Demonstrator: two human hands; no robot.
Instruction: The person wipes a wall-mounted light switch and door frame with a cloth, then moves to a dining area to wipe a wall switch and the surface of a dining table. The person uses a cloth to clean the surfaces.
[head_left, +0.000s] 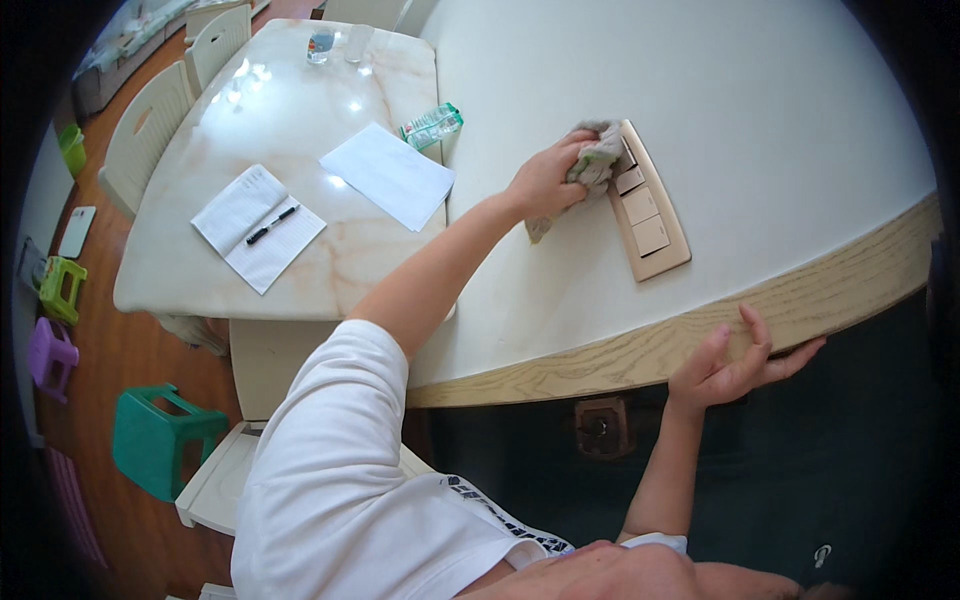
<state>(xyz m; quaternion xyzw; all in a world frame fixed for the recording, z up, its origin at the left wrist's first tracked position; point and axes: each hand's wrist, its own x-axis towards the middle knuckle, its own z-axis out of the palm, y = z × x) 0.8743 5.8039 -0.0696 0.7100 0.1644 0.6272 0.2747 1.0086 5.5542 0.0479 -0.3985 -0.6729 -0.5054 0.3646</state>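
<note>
My left hand (551, 176) is closed around a crumpled grey cloth (600, 161). The cloth presses against the upper left side of a gold-coloured wall switch panel (660, 232) with several rocker switches. Part of the cloth hangs below my fingers along the white wall (712, 82). My right hand (739, 360) holds nothing, its fingers spread at the edge of the wood-grain door frame (570, 371). The long fingers lie along the frame's outer edge, while the thumb and index finger stick up over its face.
Left of me stands a marble-patterned table (300, 165) bearing an open notebook (259, 225), a pen (272, 225), white paper sheets (390, 176), a green-and-clear packet (433, 126) and drinking glasses (320, 46). A green plastic stool (146, 442) and white chairs (146, 139) stand around it. A dark door (517, 450) is below the frame.
</note>
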